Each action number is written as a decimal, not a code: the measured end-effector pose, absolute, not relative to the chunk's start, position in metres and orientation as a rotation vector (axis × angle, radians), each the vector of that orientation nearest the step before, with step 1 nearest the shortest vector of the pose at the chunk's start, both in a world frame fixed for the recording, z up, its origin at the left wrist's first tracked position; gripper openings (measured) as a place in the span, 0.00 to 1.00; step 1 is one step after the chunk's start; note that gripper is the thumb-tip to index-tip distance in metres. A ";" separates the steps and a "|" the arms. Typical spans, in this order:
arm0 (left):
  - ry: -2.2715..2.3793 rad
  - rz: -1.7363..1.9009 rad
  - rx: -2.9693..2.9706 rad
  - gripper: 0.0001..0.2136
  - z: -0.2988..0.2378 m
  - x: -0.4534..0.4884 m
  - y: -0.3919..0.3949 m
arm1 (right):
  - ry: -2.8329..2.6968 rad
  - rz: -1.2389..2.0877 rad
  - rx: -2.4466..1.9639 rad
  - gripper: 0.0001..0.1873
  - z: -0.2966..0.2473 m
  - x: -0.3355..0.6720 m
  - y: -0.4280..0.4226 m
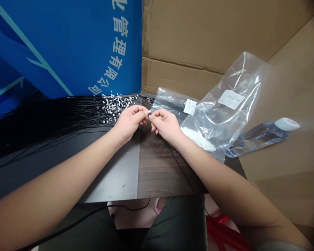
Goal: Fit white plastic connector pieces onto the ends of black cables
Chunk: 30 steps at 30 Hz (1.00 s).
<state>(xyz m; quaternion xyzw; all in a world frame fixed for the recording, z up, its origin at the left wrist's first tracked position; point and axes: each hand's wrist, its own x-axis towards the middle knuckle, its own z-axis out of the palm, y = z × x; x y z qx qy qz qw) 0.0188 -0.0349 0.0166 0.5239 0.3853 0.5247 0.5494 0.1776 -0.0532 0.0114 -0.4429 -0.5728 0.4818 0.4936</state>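
My left hand (129, 122) is closed in a pinch over the middle of the table, with a tiny white connector (149, 111) showing at its fingertips. Almost touching it, my right hand (164, 124) pinches the end of a thin black wire (181, 169). This wire trails from under the right hand across the wood-grain surface and over the front edge. Fingers hide most of the spot where the connector and wire end come close, so whether they are joined cannot be seen. To the left lies a large bundle of black wires (42, 122) with white connectors (113, 104) on their ends.
A clear plastic bag (232, 104) with small white pieces (197, 138) stands right of my hands. Behind is a flatter labelled bag (170, 101) holding dark wires. A water bottle (261, 136) leans at the right. Cardboard (183, 31) and a blue panel (68, 42) border the table.
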 end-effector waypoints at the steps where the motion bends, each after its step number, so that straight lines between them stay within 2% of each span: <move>1: 0.910 1.239 1.240 0.05 0.017 0.019 -0.035 | -1.390 1.166 -1.074 0.09 0.011 0.178 -0.053; 21: 0.895 1.233 1.266 0.06 0.015 0.019 -0.035 | -1.401 1.161 -1.059 0.11 0.009 0.177 -0.053; 30: 0.903 1.226 1.245 0.03 0.020 0.017 -0.035 | -1.377 1.238 -1.077 0.09 0.014 0.180 -0.049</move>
